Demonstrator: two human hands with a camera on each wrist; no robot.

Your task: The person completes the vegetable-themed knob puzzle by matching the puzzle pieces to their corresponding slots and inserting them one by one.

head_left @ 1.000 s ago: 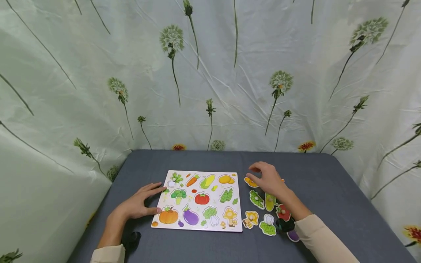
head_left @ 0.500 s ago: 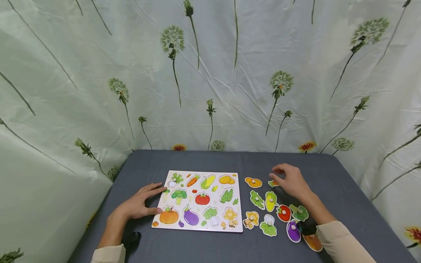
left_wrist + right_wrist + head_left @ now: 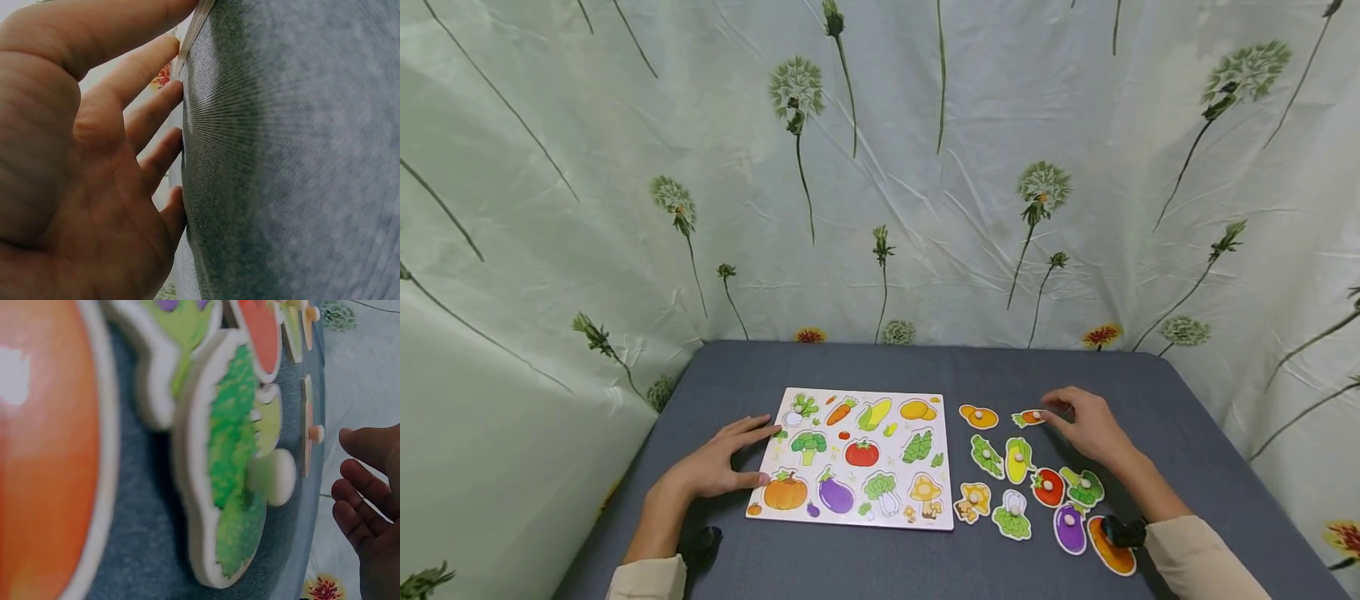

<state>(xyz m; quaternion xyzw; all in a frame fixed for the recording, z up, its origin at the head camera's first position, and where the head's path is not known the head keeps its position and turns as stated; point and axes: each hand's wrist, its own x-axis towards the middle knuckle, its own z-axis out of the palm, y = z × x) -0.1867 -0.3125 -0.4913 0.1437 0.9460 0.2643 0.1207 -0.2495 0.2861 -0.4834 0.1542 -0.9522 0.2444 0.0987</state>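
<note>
My left hand (image 3: 718, 462) rests at the left edge of a white vegetable puzzle board (image 3: 890, 457), thumb and fingertips touching it. In the left wrist view its fingers (image 3: 159, 94) are spread and relaxed. My right hand (image 3: 1093, 425) hovers just right of the carrot piece (image 3: 1028, 417), fingers loosely bent and holding nothing. A gap separates the fingertips from that piece's knob (image 3: 317, 434) in the right wrist view. Nearer the right wrist lie the broccoli piece (image 3: 1084, 487), the eggplant piece (image 3: 1070, 530) and the pumpkin piece (image 3: 1103, 546).
Other knobbed pieces lie right of the board: potato (image 3: 978, 417), peas-like green (image 3: 987, 457), corn (image 3: 1018, 460), tomato (image 3: 1048, 487), mushroom (image 3: 973, 502) and pak choi (image 3: 1012, 517). A grey cloth (image 3: 842, 558) covers the table. A flowered curtain (image 3: 925, 250) hangs behind.
My right hand has moved right and toward me, away from the potato piece and past the carrot piece, uncovering the pieces beneath it. The left hand stays on the board's edge.
</note>
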